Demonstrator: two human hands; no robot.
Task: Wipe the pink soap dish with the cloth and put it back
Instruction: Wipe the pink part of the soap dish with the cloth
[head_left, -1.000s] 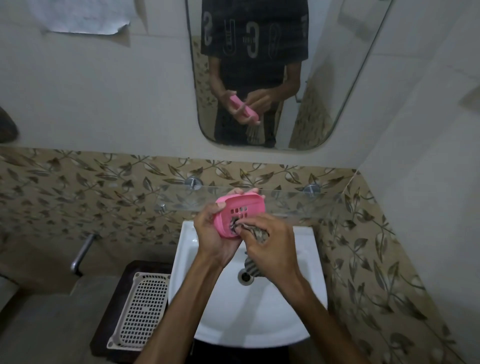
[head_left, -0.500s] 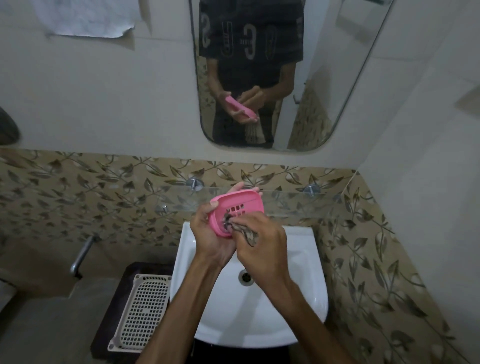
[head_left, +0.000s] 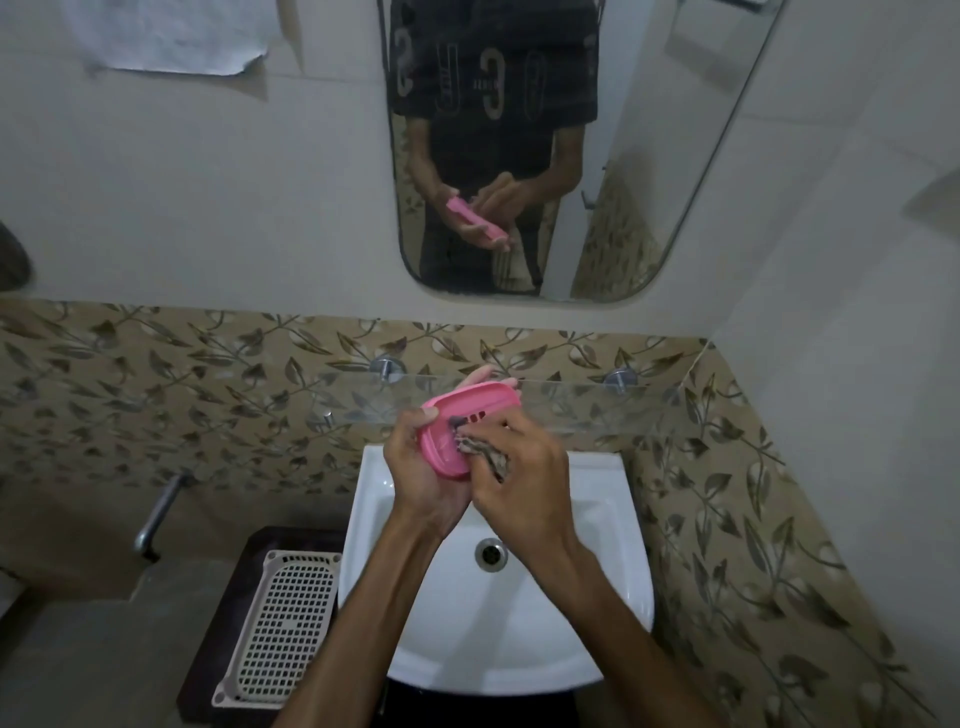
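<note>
My left hand (head_left: 423, 480) holds the pink soap dish (head_left: 451, 423) above the back of the white sink (head_left: 597, 613), thumb over its near rim and fingertips showing behind its far edge. The dish is tilted, its slotted inside facing me. My right hand (head_left: 524, 478) grips a bunched brownish cloth (head_left: 485, 452) and presses it into the dish's inside. Most of the cloth is hidden under my fingers.
A glass shelf (head_left: 582, 402) on two metal pegs runs along the leaf-patterned tiles just behind the dish. A mirror (head_left: 649, 182) hangs above. A white perforated tray (head_left: 280, 629) lies left of the sink, with a metal tap (head_left: 156, 514) further left.
The dish has tipped flatter and turned in my left hand. My right hand with the cloth has slid to the right part of the dish's inside.
</note>
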